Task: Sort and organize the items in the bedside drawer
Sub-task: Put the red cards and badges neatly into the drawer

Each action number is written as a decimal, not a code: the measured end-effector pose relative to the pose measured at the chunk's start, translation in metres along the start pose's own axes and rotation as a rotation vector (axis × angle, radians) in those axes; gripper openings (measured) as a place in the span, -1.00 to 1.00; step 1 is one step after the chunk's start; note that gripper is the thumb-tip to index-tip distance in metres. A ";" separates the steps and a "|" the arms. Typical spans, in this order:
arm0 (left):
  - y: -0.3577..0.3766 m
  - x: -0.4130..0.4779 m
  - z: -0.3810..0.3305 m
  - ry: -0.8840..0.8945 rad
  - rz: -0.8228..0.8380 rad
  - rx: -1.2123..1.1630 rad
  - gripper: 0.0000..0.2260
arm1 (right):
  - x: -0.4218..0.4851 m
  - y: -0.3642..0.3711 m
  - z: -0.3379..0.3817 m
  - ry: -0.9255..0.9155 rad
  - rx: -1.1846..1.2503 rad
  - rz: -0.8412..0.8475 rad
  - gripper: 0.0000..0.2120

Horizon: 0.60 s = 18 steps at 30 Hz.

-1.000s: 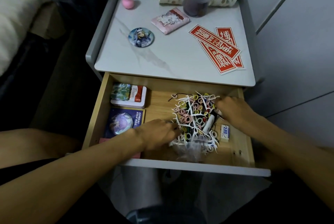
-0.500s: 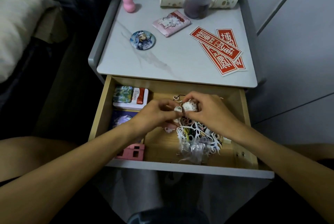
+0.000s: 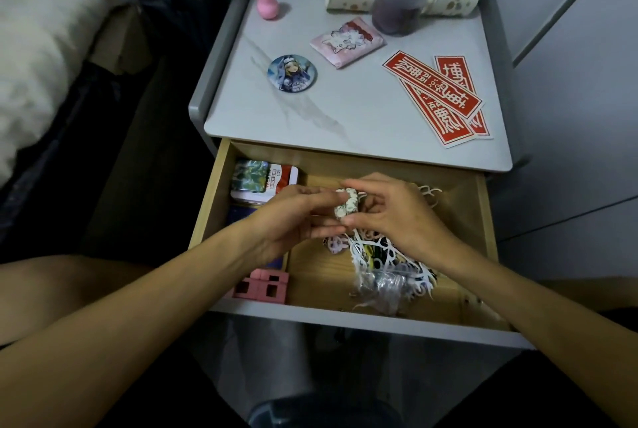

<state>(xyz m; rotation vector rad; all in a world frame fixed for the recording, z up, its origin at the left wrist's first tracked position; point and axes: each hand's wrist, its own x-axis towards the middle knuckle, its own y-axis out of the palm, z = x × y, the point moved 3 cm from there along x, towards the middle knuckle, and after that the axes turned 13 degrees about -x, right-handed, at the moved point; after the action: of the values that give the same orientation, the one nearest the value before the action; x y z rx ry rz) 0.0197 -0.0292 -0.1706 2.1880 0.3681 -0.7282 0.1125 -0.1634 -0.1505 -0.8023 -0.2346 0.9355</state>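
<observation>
- Drawer (image 3: 484,220): floss-pick tangle (image 3: 378,255) right; card tin (image 3: 264,179), pink block (image 3: 263,286) left.
- Left hand (image 3: 293,218), right hand (image 3: 395,217): curled fingers both pinching small speckled white piece (image 3: 346,204) above drawer.

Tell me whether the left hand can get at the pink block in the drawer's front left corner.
Probably yes: the pink block lies uncovered near the left hand, though that hand pinches a small patterned piece and would need freeing.
</observation>
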 end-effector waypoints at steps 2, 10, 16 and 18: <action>-0.001 -0.001 -0.001 -0.017 -0.006 0.010 -0.62 | 0.000 0.000 0.003 -0.040 -0.022 -0.009 -0.43; -0.003 -0.006 -0.009 -0.064 -0.001 -0.031 -0.62 | -0.003 -0.002 0.013 -0.063 0.014 -0.064 -0.47; -0.005 -0.008 -0.016 -0.032 -0.034 0.027 -0.64 | 0.001 0.005 0.017 -0.051 0.024 -0.082 -0.51; -0.006 -0.010 -0.018 -0.022 -0.042 0.046 -0.61 | 0.002 0.007 0.020 -0.069 0.011 -0.094 -0.54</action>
<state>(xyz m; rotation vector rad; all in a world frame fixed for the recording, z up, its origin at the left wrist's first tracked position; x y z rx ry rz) 0.0159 -0.0119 -0.1590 2.2192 0.3905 -0.7896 0.0989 -0.1493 -0.1413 -0.7430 -0.3246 0.8757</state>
